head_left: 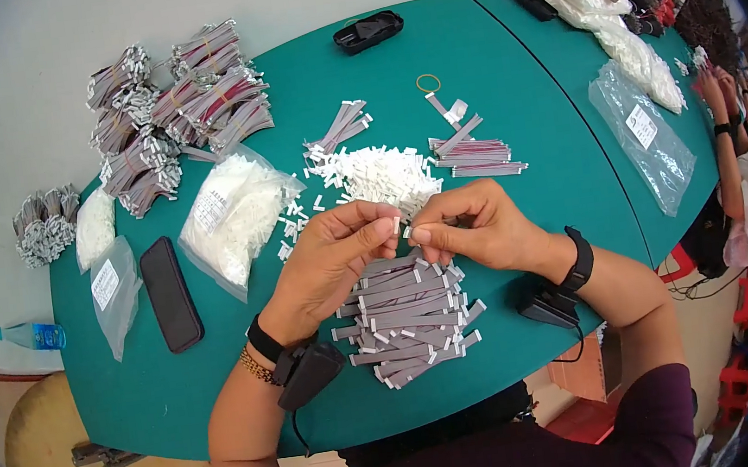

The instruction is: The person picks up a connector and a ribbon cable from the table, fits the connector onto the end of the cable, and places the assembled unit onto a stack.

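Close together over the middle of the green table, both my hands work with fingers pinched. Between thumb and forefinger my left hand grips a small white plastic connector piece. My right hand pinches another tiny white piece; whether a cable hangs from it is hidden by the fingers. Beneath the hands lies a layered stack of grey ribbon cables with white ends. Just beyond the fingertips spreads a heap of loose white connector pieces.
Bundled cables are piled at the far left. Near them lie a bag of white pieces and a black phone. More cables and a black case lie beyond the heap. Another person's arm is at the right.
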{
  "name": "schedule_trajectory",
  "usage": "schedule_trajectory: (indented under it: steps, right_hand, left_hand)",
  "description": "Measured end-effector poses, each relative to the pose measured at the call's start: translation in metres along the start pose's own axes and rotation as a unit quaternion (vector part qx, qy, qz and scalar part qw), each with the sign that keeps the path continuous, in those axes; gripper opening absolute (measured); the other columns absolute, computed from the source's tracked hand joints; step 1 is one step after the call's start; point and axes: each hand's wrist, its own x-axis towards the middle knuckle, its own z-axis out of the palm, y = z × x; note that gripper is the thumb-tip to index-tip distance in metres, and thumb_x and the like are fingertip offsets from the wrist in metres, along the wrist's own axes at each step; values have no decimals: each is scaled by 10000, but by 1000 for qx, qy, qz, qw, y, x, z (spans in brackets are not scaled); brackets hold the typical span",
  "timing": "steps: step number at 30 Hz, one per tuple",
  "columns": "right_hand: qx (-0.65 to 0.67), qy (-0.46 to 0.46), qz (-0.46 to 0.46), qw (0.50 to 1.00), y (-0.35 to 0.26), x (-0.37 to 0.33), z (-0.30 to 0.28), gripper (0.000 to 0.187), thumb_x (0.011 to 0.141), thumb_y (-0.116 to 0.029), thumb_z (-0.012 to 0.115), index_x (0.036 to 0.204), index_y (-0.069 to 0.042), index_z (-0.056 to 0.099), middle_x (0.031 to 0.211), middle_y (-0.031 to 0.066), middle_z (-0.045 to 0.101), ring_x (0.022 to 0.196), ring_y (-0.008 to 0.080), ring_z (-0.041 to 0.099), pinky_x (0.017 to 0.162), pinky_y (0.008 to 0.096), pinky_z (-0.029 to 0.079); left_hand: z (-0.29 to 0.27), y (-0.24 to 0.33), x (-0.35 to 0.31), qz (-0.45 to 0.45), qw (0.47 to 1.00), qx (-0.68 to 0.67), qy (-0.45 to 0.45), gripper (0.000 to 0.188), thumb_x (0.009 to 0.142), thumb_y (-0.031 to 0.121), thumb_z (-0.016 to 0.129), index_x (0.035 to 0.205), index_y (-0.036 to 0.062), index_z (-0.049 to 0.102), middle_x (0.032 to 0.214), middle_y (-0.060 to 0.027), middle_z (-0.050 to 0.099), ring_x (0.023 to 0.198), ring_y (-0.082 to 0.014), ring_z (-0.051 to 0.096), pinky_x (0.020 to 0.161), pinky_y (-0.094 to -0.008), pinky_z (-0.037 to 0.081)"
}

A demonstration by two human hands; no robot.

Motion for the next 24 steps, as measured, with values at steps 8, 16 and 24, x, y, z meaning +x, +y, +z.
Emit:
schedule_trajectory:
  steps: [8, 16, 24]
  right_hand:
    - [-10, 1, -4, 1000, 0, 0, 0, 137, 866, -117, 577, 838, 5, 631, 682, 29, 605, 594, 55, 555, 509, 172, 425]
    - [-4, 0, 5, 1000, -1, 0, 0, 139, 867, -122, 577, 831, 2, 629, 679, 26, 602, 595, 53, 553, 509, 172, 423]
    - [-1, 3, 2, 1000, 0, 0, 0, 140, 866, -126, 578, 832, 0, 628, 681, 26, 602, 605, 59, 559, 518, 174, 432]
  left_hand:
    - [3, 0, -1, -1, 1000, 1, 1, 179, 847, 85, 585, 1001, -5, 590, 882, -51, 596, 757, -116, 547, 698, -227, 453]
    - [4, -1, -1, -8, 1000, 3, 0, 178, 846, 81, 588, 1001, -7, 593, 889, -59, 601, 755, -116, 547, 698, -226, 455]
    - [5, -1, -2, -9, 1000, 6, -3, 173, 847, 80, 585, 999, -4, 593, 902, -60, 604, 754, -113, 546, 699, -225, 456]
